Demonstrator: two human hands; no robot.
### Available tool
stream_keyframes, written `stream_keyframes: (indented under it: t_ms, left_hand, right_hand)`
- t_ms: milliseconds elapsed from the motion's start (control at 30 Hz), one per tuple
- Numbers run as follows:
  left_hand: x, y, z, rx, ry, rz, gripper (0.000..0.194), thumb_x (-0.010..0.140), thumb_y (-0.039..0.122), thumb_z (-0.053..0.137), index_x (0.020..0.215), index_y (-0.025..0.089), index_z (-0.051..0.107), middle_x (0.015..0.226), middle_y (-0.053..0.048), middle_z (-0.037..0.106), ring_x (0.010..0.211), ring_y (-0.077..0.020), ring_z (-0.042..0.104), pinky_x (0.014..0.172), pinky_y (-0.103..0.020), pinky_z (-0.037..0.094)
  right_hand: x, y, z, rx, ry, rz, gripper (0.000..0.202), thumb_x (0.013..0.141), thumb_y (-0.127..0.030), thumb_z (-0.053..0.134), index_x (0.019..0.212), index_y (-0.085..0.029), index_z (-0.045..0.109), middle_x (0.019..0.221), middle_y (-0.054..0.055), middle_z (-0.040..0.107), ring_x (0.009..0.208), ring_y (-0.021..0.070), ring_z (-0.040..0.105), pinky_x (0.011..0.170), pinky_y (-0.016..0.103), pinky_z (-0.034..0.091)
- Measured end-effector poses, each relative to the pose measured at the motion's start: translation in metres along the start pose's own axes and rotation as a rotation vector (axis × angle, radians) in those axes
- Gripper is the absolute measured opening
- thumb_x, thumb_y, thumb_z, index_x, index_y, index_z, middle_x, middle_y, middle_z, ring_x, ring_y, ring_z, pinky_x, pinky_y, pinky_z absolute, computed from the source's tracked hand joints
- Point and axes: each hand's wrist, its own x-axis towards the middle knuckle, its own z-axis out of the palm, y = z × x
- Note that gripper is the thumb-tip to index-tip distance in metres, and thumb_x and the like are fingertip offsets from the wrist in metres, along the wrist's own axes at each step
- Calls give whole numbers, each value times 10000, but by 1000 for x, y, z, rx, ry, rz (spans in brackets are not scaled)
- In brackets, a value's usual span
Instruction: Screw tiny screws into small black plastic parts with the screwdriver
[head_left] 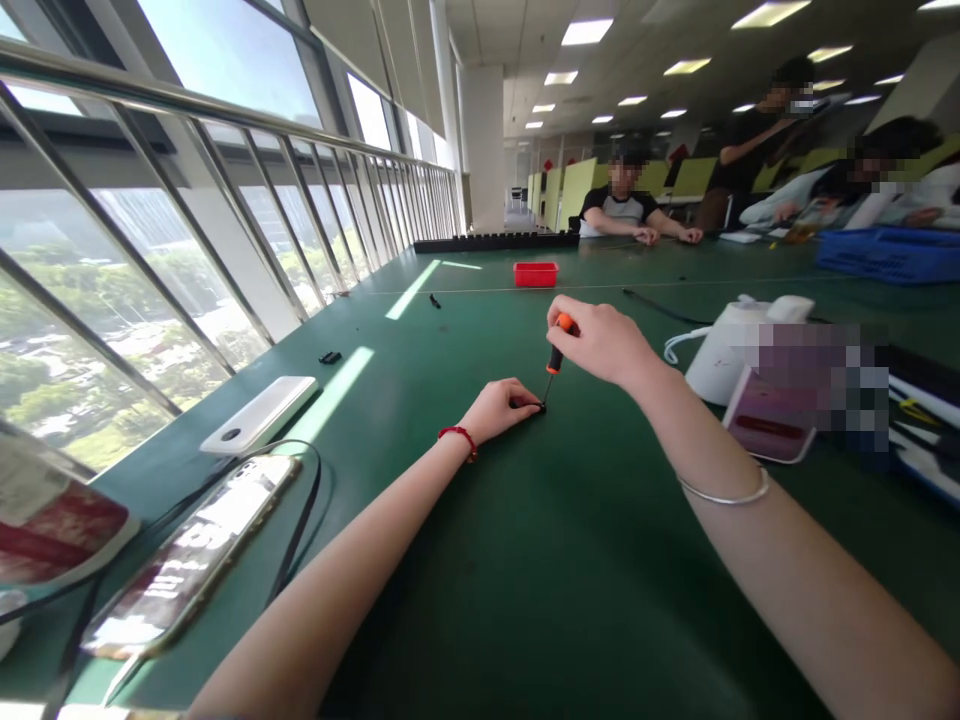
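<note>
Holding a screwdriver (555, 360), right grip (600, 338) closed; left grip (498, 408) pinching black part (543, 408).

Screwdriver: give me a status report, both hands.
Right hand gripping screwdriver, tip down at black part. Left hand holding black part. Red box beyond, apart from both hands.

"What's being held here?"

"The right hand (598, 340) grips a black-and-orange screwdriver (555, 360), its shaft slanting down. The left hand (496, 410), low at the green surface (562, 560), pinches a small dark piece (543, 408) at the screwdriver's tip."

"And around them?"

"A phone (196, 550) and a white slab (262, 412) lie to the left, a red tray (536, 276) sits ahead, and a blue basket (892, 256) stands far right. Across the surface, 1 person (619, 208) sits, arms reaching onto it."
</note>
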Motion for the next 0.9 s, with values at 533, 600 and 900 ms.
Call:
stream_keyframes:
  t_ms: [533,600,900]
  left_hand:
    - [-9,3,8,-12,43,-13,180,817,218,587,920,141,713,886,-48,628,756,-126,603,749,-263,516]
    - [-10,3,8,-17,46,-17,193,823,200,565,944,131,699,904,-56,638,772,-130,608,758,-267,516]
    - [-9,3,8,-33,56,-20,153,820,208,563,875,128,681,875,-53,655,768,-136,605,743,-266,512]
  right_hand:
    - [-2,2,-7,-21,-60,16,352,883,-473,342,708,-228,525,671,33,606,611,185,497,550,287,270]
    - [-3,3,-6,-14,-22,12,208,845,-400,420,834,-238,549,712,24,621,602,175,489,547,283,272]
    - [-4,4,-11,6,-79,8,334,881,-463,360,727,-226,538,675,30,604,598,171,492,552,286,285]
